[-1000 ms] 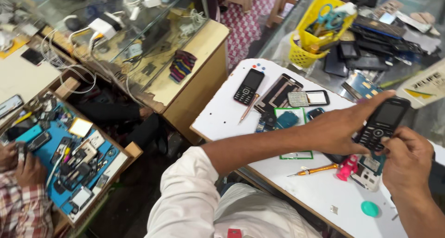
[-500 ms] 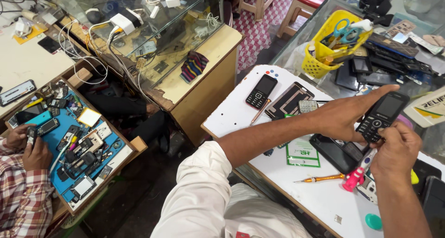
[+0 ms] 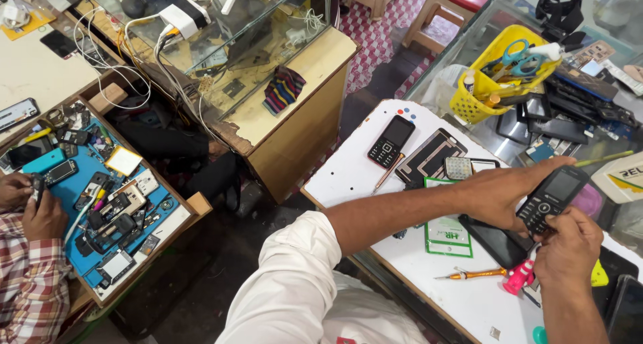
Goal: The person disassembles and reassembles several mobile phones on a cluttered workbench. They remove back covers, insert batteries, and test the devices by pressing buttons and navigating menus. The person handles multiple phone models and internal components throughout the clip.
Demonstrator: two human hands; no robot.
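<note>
Both my hands hold a black keypad phone (image 3: 553, 198) above the white worktable (image 3: 348, 176). My left hand (image 3: 506, 195) grips its left side, arm stretched across the table. My right hand (image 3: 568, 249) clasps the phone's lower end from below, fingers curled at the keypad. Under my hands lie a dark flat phone panel (image 3: 495, 240), a green-edged card (image 3: 447, 231), an orange screwdriver (image 3: 477, 273) and a pink tool (image 3: 519, 277).
Another black keypad phone (image 3: 391, 141), a thin stick and a phone frame (image 3: 429, 158) lie further left. A yellow basket (image 3: 492, 83) with scissors stands behind. At left another person's hands (image 3: 30, 207) work over a blue mat with several phones. A glass counter (image 3: 221, 42) is ahead.
The view has shifted left and down; both my hands keep hold of the phone, with my right hand now lower at its bottom end. The other person's hands stay at the blue mat.
</note>
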